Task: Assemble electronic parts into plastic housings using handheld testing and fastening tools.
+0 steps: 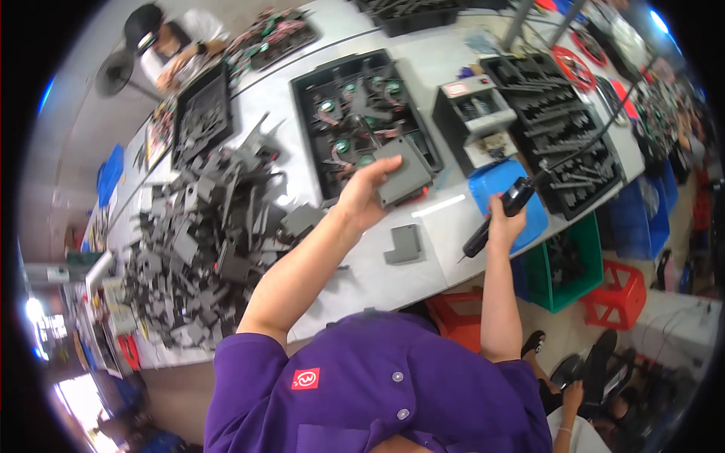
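My left hand (364, 195) grips a flat grey plastic housing (408, 175) by its left side, just over the near right corner of a black tray (300, 113). Green circuit boards with wires and dark grey parts lie in that tray. Farther right, my right hand (504, 226) is wrapped round a black electric screwdriver (518, 196), its thin bit pointing down and left toward the table edge. Under that hand lies a blue tray or mat (535, 219). Between my two arms, a notched grey plastic plate (405, 244) rests on the white table.
A heap of grey plastic parts (196, 249) covers the left of the table. A boxy screw feeder (476, 106) stands right of the black tray, beside another black tray of dark parts (559, 121). A green bin (596, 234) and red stool (615, 294) stand below. Another person (174, 45) works far left.
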Motion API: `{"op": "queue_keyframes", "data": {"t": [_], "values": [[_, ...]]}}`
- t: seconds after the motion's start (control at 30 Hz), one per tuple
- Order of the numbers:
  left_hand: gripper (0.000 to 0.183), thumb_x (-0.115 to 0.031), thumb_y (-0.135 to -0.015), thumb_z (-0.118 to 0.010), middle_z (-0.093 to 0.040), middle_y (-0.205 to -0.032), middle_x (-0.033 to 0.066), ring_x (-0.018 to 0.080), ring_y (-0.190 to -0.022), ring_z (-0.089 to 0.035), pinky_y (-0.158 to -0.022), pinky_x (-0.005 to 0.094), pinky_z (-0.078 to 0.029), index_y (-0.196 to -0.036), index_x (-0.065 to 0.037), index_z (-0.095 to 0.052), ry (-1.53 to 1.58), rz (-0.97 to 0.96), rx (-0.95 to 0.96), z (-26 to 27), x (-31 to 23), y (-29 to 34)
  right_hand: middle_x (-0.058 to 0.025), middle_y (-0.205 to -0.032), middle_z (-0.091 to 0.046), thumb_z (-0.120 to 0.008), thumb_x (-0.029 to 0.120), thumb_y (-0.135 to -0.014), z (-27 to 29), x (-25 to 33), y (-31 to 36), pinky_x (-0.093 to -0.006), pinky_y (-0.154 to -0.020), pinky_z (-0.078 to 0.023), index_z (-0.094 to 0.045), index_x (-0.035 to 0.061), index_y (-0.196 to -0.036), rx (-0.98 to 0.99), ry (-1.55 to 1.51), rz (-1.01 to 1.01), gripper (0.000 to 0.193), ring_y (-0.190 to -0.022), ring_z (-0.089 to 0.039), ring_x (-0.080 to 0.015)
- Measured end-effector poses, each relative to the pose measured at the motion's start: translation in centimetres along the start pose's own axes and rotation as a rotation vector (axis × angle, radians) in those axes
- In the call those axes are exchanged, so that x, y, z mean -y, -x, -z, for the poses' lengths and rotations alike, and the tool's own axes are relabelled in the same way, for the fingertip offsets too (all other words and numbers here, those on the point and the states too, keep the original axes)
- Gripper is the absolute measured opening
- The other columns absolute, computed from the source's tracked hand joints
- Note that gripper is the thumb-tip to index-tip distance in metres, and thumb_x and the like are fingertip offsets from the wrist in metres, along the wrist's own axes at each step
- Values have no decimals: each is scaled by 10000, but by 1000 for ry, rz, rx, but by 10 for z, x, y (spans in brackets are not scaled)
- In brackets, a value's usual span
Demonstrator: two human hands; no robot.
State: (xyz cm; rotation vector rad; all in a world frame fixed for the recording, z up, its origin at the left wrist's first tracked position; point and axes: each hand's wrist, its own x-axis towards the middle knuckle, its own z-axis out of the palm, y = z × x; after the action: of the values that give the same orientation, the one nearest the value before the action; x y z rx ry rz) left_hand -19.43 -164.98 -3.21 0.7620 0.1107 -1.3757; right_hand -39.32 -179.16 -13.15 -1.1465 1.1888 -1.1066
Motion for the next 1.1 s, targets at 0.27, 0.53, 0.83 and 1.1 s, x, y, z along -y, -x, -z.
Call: {"op": "queue_keyframes", "data": {"t": [0.27, 0.53, 0.83, 1.1], "values": [[493, -461, -911, -332, -506, -1165, 119, 292, -1016, -535, -825, 464, -450, -1232, -93, -401, 115, -90, 170, 47, 13, 94, -138, -925, -580, -729, 225, -668, -1, -43, -26, -359, -741, -449, -496, -46, -1005, -93, 426, 82, 491, -782, -573, -242], [469, -456, -920, -341, -485, -1196, 89, 255, -1076, -496, -906, 465, -404, -1256, -134, -403, 138, -228, 105, 65, 31, 111, -165, -1025, -581, -733, 343, -655, -4, -32, -39, -377, -831, -424, -486, -23, -1094, -54, 750, 173, 623, -927, -572, -305], [523, -474, -903, -391, -508, -1156, 59, 185, -1044, -499, -903, 353, -398, -1239, -73, -397, 101, -214, 30, 69, 42, 108, -198, -1079, -515, -749, 404, -629, -21, -7, -18, -389, -882, -390, -463, 10, -1131, -446, 1236, 406, 699, -978, -505, -334], [537, -507, -889, -393, -509, -1118, 77, 158, -993, -527, -819, 320, -463, -1222, -90, -335, 92, -370, 53, 64, 51, 101, -99, -1051, -536, -766, 335, -653, -94, 83, 142, -304, -753, -477, -478, 0, -1188, 902, 517, 207, 694, -919, -530, -157]]}}
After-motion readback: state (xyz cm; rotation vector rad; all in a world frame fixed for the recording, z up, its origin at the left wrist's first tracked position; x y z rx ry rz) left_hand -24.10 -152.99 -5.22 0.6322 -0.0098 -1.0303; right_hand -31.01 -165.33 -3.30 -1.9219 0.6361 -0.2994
